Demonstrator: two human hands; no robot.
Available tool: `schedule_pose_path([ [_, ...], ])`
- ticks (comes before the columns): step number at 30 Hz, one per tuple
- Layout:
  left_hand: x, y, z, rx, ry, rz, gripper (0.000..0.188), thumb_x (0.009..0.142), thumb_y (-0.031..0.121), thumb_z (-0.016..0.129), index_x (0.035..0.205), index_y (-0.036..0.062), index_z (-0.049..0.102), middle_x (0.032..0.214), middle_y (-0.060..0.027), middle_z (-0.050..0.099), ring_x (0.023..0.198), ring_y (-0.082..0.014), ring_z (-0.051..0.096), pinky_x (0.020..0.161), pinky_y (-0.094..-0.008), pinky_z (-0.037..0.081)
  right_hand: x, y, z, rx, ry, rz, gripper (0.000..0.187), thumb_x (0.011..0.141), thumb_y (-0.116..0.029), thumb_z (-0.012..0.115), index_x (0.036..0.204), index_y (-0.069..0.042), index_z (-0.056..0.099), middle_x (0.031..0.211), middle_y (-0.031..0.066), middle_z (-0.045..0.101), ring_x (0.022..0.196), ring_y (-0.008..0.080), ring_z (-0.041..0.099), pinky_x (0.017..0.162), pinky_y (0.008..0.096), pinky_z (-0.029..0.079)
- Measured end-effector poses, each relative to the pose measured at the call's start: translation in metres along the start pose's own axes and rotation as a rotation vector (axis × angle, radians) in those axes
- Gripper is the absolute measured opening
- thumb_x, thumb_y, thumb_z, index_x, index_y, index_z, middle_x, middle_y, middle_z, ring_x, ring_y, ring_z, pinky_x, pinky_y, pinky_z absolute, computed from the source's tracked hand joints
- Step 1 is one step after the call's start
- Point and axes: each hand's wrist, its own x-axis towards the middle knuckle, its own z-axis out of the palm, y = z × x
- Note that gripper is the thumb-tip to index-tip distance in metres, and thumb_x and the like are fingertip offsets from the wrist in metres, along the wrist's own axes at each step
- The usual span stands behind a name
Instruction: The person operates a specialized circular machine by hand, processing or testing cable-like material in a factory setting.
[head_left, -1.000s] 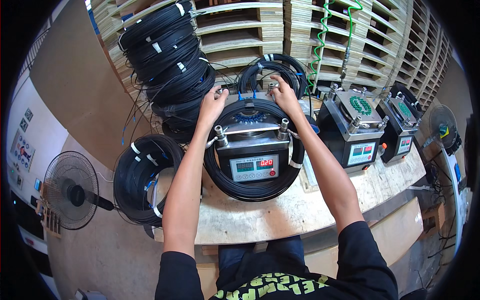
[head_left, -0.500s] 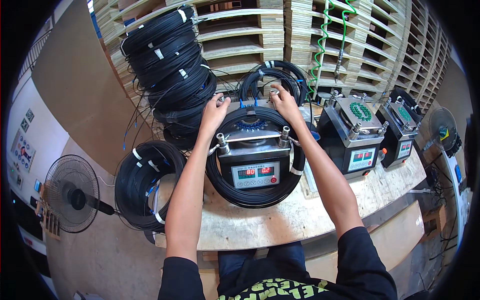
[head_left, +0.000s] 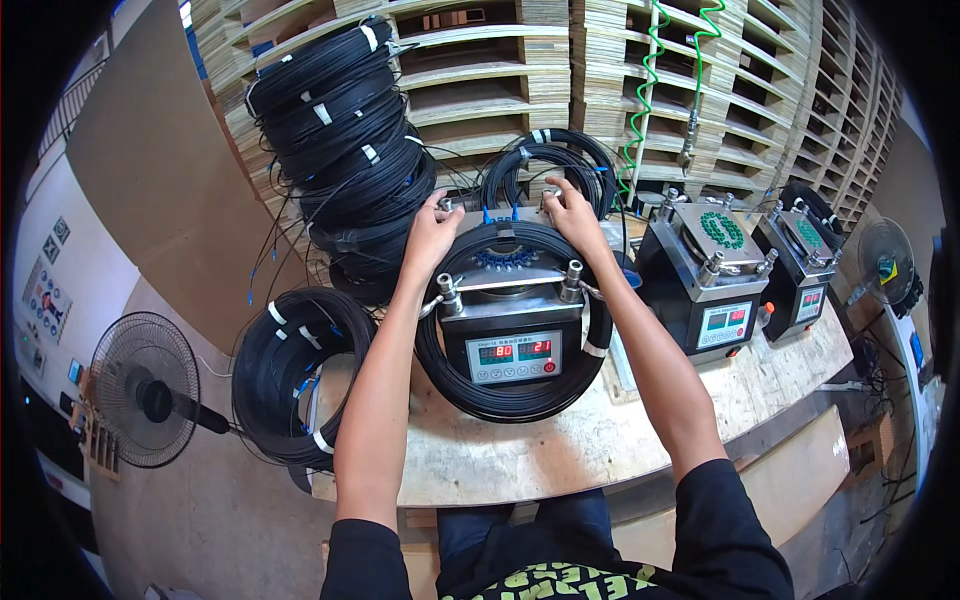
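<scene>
At the middle of the desk (head_left: 540, 465), a boxy metal machine (head_left: 510, 318) is ringed by a black cable coil (head_left: 503, 403), which is hung around its housing and draped down past its front panel (head_left: 515, 357). Both hands are placed at the back of the machine: the left rear post (head_left: 447, 206) is grasped between thumb and fingers by the left hand (head_left: 431, 238), and the right rear post (head_left: 551, 193) is pinched likewise by the right hand (head_left: 574, 218). Because the posts are small and partly covered, it cannot be told how firmly they are gripped or whether they are being turned.

As far as can be judged, the setting-up is largely done: the coil is in place, blue connectors (head_left: 505, 260) are ranged along the top plate, and red digits are lit on the panel. The rear posts seem to be the part being dealt with, and the coil is not yet taken off. To the left, further coils are piled in a tall stack (head_left: 345, 150); whether these are finished or waiting is not shown. To the right, two similar machines (head_left: 722, 270) are topped with green-dotted plates, untouched by either hand.
</scene>
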Motion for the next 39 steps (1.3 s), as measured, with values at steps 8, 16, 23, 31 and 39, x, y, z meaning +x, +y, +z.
schedule_pose_path([
  [8,0.001,0.004,0.003,0.01,0.006,-0.043,0.056,0.09,0.033,0.062,0.13,-0.0054,0.054,0.086,-0.0155,0.069,0.079,-0.0225,0.066,0.076,-0.0335,0.049,0.002,0.01,0.0,-0.018,0.033,-0.08,0.039,0.092,-0.016,0.052,0.129,-0.005,0.054,0.084,0.022,0.068,0.086,0.0346,0.069,0.079,0.0409,0.051],
  [16,-0.001,0.005,0.001,0.033,-0.005,-0.021,0.056,0.091,0.03,0.062,0.133,-0.0056,0.051,0.086,-0.0157,0.069,0.08,-0.0228,0.066,0.077,-0.0334,0.049,0.004,0.015,0.001,0.032,0.04,-0.078,0.042,0.09,-0.01,0.052,0.131,-0.006,0.053,0.085,0.0231,0.067,0.087,0.0344,0.069,0.08,0.0415,0.051],
  [23,0.0,0.0,0.002,0.011,-0.012,0.013,0.053,0.091,0.022,0.059,0.135,-0.0058,0.048,0.086,-0.0167,0.07,0.08,-0.0209,0.066,0.076,-0.0332,0.049,0.002,0.012,-0.001,0.023,0.013,-0.013,0.045,0.089,-0.012,0.05,0.134,-0.007,0.052,0.088,0.0239,0.068,0.089,0.0354,0.069,0.084,0.0404,0.051],
  [31,0.003,-0.005,0.003,0.013,0.034,-0.01,0.045,0.089,0.017,0.052,0.131,-0.0008,0.056,0.096,-0.0162,0.071,0.08,-0.0173,0.064,0.077,-0.0286,0.049,0.003,0.015,0.001,-0.002,0.046,-0.111,0.045,0.089,-0.011,0.049,0.134,-0.006,0.052,0.087,0.0229,0.068,0.087,0.0348,0.069,0.083,0.0411,0.051],
  [39,0.003,-0.005,0.001,0.017,0.006,-0.015,0.047,0.088,0.012,0.05,0.132,-0.0034,0.054,0.088,-0.0133,0.071,0.07,-0.0139,0.059,0.07,-0.0268,0.047,-0.001,0.003,-0.002,-0.012,0.031,-0.083,0.047,0.09,-0.007,0.046,0.137,-0.009,0.051,0.087,0.0157,0.07,0.078,0.0218,0.067,0.072,0.0328,0.051],
])
